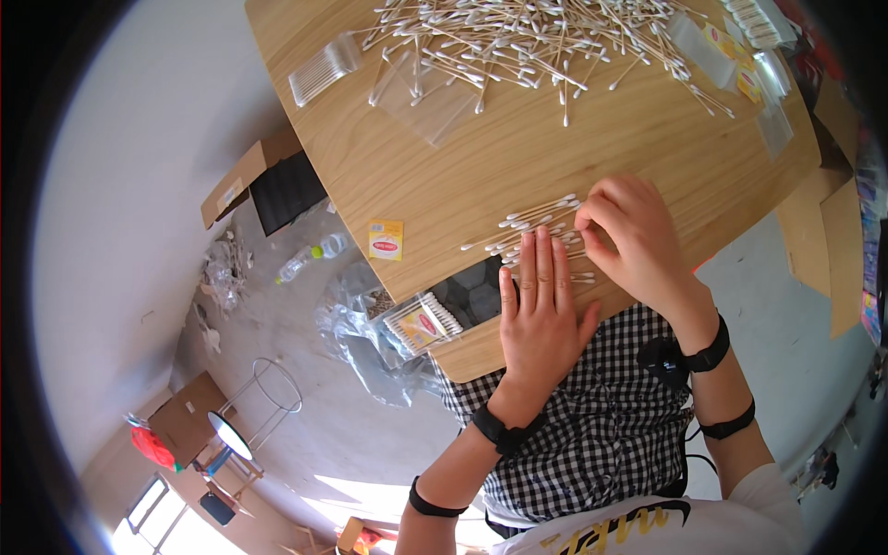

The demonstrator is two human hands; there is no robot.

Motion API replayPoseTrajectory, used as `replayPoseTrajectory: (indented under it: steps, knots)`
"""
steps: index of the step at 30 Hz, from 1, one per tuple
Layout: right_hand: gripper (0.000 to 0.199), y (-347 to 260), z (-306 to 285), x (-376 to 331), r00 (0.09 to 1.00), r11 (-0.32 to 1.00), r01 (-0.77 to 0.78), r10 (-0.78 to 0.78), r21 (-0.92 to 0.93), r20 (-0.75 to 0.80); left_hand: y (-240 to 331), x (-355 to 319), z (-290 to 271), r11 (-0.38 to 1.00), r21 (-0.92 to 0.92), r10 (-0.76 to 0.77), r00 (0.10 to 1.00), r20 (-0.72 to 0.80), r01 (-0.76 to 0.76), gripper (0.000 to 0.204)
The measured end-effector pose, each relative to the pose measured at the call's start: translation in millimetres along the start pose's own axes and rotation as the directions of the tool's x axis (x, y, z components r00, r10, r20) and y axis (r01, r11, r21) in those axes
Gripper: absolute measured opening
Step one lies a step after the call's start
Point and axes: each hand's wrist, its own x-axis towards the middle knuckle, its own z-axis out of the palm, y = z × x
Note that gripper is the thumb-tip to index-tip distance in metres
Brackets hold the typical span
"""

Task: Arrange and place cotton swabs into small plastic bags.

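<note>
A small bundle of cotton swabs [518,242] lies on the wooden table [388,166] near its front edge. My left hand [546,310] rests flat over the near part of these swabs, with its fingers stretched out. At their right-hand ends, my right hand [634,236] has its fingers bent in a pinch at a cotton swab's tip; its palm side is hidden. Beside my left hand lies a dark mat with a hexagon pattern [470,292]. Left of the mat, a clear bag packed with cotton swabs [425,322] and a yellow card sits at the table edge.
A large heap of loose cotton swabs [527,42] covers the far side. Near it lie a filled clear bag [324,69], a flat clear bag [421,102] and yellow cards [747,85]. Another yellow card [386,240] lies by the left edge. Cardboard boxes [819,231] flank the table.
</note>
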Motion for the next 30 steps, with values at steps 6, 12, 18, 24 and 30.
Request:
replayPoseTrajectory:
  steps: [6, 12, 18, 24, 30]
  knots:
    - [0.020, 12.1, -16.1, 4.9, 0.994, 0.989, 0.068, -0.057, -0.131, 0.090, -0.8, 0.8, 3.8, 1.000, -0.009, 0.014, 1.000, -0.022, -0.014, 0.088]
    - [0.022, 37.4, -87.3, -56.8, 0.962, 0.941, -0.243, 0.265, -0.236, 0.070, -3.5, 0.0, 1.9, 1.000, -0.003, 0.013, 1.000, -0.021, -0.013, 0.088]
    - [0.021, 65.2, -126.8, -122.2, 0.880, 0.797, -0.418, 0.475, -0.436, 0.025, -5.5, 9.7, -14.1, 0.980, -0.195, -0.068, 0.987, -0.143, 0.040, 0.081]
    - [0.030, 23.9, -37.2, -71.4, 0.817, 0.723, -0.324, 0.539, 0.610, -0.205, -30.1, 20.0, -29.7, 0.431, -0.895, -0.534, 0.768, -0.353, -0.112, 0.065]
    - [0.048, -16.7, 40.6, -9.3, 0.832, 0.408, -0.104, 0.535, 0.907, -0.145, -27.5, 35.6, -24.1, 0.149, -0.972, -0.649, 0.724, -0.234, -0.180, 0.063]
